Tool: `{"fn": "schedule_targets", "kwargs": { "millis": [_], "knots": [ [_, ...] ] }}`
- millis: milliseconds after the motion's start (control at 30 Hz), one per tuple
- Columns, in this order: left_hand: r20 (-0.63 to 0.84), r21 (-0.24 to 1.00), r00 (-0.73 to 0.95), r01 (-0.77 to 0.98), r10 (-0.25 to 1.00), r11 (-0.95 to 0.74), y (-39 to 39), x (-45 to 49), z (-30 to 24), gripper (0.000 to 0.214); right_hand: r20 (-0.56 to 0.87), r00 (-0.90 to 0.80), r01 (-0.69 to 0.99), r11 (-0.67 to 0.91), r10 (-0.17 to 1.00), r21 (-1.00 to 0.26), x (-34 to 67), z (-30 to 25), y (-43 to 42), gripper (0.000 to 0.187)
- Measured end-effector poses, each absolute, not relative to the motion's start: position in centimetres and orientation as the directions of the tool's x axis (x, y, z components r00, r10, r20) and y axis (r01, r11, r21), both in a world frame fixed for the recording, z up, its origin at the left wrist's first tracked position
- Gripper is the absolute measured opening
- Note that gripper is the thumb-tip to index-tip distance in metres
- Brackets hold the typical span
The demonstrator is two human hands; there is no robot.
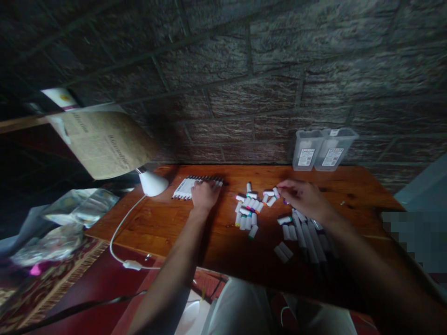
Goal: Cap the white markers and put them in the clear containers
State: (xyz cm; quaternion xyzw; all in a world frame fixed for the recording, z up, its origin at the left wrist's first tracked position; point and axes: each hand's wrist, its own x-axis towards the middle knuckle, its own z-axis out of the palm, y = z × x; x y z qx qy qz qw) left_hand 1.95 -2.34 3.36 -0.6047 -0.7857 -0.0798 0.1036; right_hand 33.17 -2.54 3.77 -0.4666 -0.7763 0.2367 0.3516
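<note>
A row of white markers with black ends (183,187) lies side by side at the back left of the table. My left hand (205,194) rests on this row, its fingers lying over the markers and partly hidden. Over the right side of the table, my right hand (305,197) has thumb and fingers pinched at a small white marker cap (276,192). Many short white caps with coloured edges (252,204) lie loosely piled between the hands. Below my right hand, several long white markers (309,235) lie together, partly shadowed by the forearm.
A lamp with a newsprint-style shade (108,142) and white base (152,184) stands at the left; its cable (115,228) hangs over the table's front edge. Two clear plastic containers (330,151) stand by the stone wall (237,102). Plastic bags (70,223) lie at far left.
</note>
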Motion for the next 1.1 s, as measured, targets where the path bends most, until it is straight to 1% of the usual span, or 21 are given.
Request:
{"fn": "schedule_targets", "kwargs": {
  "millis": [167, 400, 533, 667, 833, 933, 1000, 1100],
  "knots": [
    [0.264, 0.009, -0.264, 0.963, 0.928, 0.271, -2.2, 1.7, 3.2, 0.042, 0.304, -0.323, 0.583, 0.441, 0.896, -0.682, 33.7, 4.0, -2.4, 0.022],
    [0.257, 0.024, -0.297, 0.953, 0.92, 0.302, -1.9, 1.3, 2.9, 0.046, 0.241, -0.34, 0.594, 0.406, 0.909, -0.694, 33.6, 4.2, -2.4, 0.022],
    [0.294, 0.054, -0.251, 0.968, 0.922, 0.246, -1.8, 1.8, 3.0, 0.044, 0.216, -0.407, 0.598, 0.438, 0.887, -0.671, 34.4, 4.3, -2.4, 0.025],
    [0.342, 0.083, -0.166, 0.986, 0.925, 0.146, -1.8, 2.2, 2.8, 0.038, 0.043, -0.522, 0.615, 0.41, 0.852, -0.674, 36.9, 5.0, -2.2, 0.025],
    [0.311, 0.046, -0.213, 0.977, 0.926, 0.209, -2.1, 2.3, 2.9, 0.039, -0.182, -0.591, 0.649, 0.328, 0.786, -0.686, 38.2, 6.4, -2.6, 0.024],
    [0.266, 0.008, -0.237, 0.97, 0.934, 0.244, -2.1, 2.2, 3.1, 0.04, -0.325, -0.56, 0.729, 0.267, 0.762, -0.63, 37.3, 6.9, -3.3, 0.028],
    [0.253, 0.001, -0.249, 0.966, 0.935, 0.257, -2.0, 2.0, 3.1, 0.04, -0.371, -0.522, 0.774, 0.245, 0.768, -0.584, 36.7, 6.9, -3.6, 0.03],
    [0.275, 0.035, -0.269, 0.962, 0.923, 0.27, -1.8, 1.9, 2.9, 0.04, -0.346, -0.5, 0.811, 0.29, 0.794, -0.508, 35.8, 6.5, -3.8, 0.033]
  ]
}}
